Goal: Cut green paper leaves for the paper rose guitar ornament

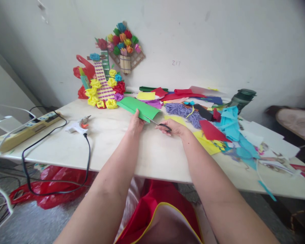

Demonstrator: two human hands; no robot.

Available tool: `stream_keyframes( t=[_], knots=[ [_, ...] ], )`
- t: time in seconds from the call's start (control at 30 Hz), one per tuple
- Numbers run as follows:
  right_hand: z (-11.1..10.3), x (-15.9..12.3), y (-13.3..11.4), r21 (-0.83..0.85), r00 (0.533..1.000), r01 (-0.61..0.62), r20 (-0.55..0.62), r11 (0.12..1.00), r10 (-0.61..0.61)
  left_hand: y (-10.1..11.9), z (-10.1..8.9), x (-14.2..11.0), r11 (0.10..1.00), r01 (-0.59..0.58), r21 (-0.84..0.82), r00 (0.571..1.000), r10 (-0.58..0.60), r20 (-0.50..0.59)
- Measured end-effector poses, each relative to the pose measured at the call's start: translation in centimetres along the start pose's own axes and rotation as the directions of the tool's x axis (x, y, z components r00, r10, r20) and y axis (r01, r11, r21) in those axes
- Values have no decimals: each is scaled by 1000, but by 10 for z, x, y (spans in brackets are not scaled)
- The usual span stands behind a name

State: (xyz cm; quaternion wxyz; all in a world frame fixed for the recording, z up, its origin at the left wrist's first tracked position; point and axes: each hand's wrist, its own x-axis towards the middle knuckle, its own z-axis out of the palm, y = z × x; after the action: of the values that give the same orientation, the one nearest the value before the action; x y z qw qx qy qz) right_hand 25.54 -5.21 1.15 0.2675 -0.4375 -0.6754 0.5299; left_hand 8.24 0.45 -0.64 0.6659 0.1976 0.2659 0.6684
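Curved green paper sheet, pinched by left fingers, seemingly to steady it for black-handled metal scissors gripped in right fingers

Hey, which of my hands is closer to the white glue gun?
Left. Your left hand, holding the green paper, is right of the glue gun; your right hand, holding the scissors, is farther right.

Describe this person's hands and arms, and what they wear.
The left hand and right hand are ungloved, with no watch visible. The forearms are bare, with no sleeves in view. Below shows what looks like a red apron with yellow edging.
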Motion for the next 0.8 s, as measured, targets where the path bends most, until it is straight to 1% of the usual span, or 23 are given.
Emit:
stream_keyframes(
  t=[0.13,0.27,0.37,0.47,0.63,0.8],
  knots=[
    [0,-1,-2,13,1000,-13,-4,1000,13,-1,-1,2,1000,-22,0,1000,22,-13],
    [-1,-2,-2,14,1000,-19,6,1000,19,0,-1,3,998,-44,34,999,45,-28],
    [0,-3,-3,21,999,-48,6,999,48,1,0,2,998,-49,38,998,50,-32],
    [0,-3,-3,43,997,-71,20,997,70,2,0,1,999,-26,43,999,28,-42],
    [-5,0,4,81,997,-54,63,995,49,4,1,1,999,2,42,998,1,-64],
    [-9,1,10,64,993,-63,103,996,56,4,3,-1,998,10,61,997,-5,-76]
  ],
)
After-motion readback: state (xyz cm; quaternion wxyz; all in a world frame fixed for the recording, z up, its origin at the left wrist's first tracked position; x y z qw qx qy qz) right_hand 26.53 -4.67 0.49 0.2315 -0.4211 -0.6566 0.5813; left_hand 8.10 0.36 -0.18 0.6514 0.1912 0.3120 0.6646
